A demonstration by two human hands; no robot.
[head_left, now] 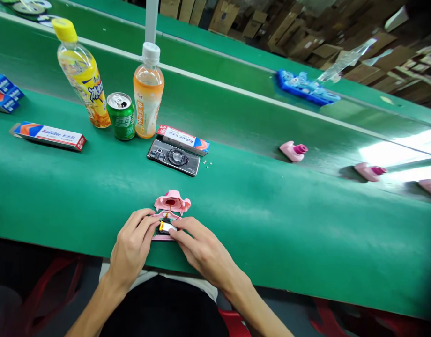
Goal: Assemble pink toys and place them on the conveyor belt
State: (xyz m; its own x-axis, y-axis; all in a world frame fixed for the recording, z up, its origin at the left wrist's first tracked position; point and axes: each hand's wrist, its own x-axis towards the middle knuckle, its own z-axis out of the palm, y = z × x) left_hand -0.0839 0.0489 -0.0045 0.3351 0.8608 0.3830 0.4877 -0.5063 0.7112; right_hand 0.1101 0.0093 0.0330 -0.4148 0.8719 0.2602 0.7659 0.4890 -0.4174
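Observation:
A small pink plastic toy half (165,228) with a circuit board, wires and a small battery inside lies on the green table (271,220) near its front edge. My left hand (133,245) pinches its left side with curled fingers. My right hand (201,250) presses its fingertips on the right side of the same piece. A second pink shell part (172,201) lies just behind it, touching neither hand.
Behind stand a yellow-capped bottle (82,72), a green can (121,116), an orange drink bottle (148,91), a phone (174,157) and glue boxes (183,139) (48,135). Pink parts (293,151) (369,171) lie on the conveyor at right, a blue tray (307,87) farther back.

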